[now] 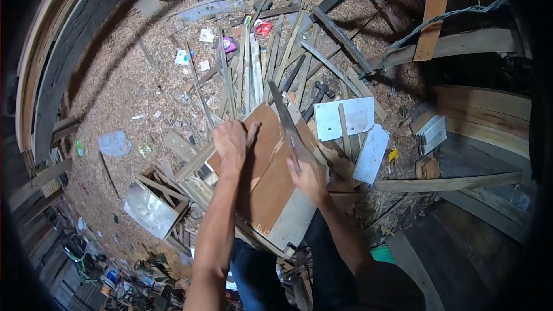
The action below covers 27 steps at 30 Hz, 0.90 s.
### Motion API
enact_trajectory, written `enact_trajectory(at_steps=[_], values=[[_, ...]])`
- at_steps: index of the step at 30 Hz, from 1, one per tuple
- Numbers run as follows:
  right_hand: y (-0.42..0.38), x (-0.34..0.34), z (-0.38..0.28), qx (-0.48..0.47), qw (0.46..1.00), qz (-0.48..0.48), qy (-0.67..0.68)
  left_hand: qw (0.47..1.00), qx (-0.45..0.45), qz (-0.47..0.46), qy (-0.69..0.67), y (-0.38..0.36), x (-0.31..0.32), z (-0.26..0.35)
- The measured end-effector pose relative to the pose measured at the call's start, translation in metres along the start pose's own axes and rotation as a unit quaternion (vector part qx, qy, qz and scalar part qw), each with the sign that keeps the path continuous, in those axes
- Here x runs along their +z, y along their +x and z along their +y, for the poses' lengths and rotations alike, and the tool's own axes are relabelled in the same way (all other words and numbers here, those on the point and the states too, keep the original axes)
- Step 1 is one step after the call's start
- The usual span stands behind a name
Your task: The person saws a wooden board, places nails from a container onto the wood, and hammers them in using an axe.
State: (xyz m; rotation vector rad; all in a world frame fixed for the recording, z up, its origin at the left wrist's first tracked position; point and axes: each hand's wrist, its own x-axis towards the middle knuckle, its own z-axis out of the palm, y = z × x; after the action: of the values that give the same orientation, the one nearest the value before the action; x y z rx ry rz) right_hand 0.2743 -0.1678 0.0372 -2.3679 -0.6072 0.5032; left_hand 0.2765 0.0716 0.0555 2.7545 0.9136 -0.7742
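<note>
Hands, two of them, both bare, work over one brown board [279, 187] that lies across a wooden support in the lower middle of the view, just in front of two legs in dark trousers [253, 273]. The left hand [230, 143] presses down at the board's far left part, its fingers together and lowered, its thumb held out to the side; it grips no tool. The right hand [309, 178] is closed around the near end of one handsaw [286, 126], whose single long blade lies over the right part of the board, narrowing as it points forward and slightly left. A pale, ragged line crosses the brown surface between the two hands.

Beyond the board, many narrow wood strips [223, 75], too overlapped to count, fan out over a floor [124, 103] covered with shavings. Among them lie one hammer [325, 89], one purple object [229, 44] and one red packet [262, 27]. To the right are two whitish sheets: a larger sheet [360, 112] with one strip across it, and a smaller sheet [371, 152] nearer the person. One yellow scrap [393, 155] lies beside them. To the left is one clear plastic bag [114, 143].
</note>
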Motion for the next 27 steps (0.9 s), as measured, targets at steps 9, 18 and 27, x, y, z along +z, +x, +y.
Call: enact_trajectory(at_steps=[9, 18, 27], values=[[-0.027, -0.025, 0.004, -0.074, 0.996, 0.024, 0.035, 1.0, -0.023, -0.001, 0.011, -0.007, -0.007, -0.006], [-0.027, -0.014, 0.004, -0.015, 1.0, -0.016, -0.011, 0.999, -0.024, -0.037, -0.005, -0.011, -0.01, -0.011], [0.041, 0.019, 0.02, -0.03, 0.999, 0.006, -0.043, 0.999, -0.015, -0.035, -0.014, -0.012, -0.006, -0.005]])
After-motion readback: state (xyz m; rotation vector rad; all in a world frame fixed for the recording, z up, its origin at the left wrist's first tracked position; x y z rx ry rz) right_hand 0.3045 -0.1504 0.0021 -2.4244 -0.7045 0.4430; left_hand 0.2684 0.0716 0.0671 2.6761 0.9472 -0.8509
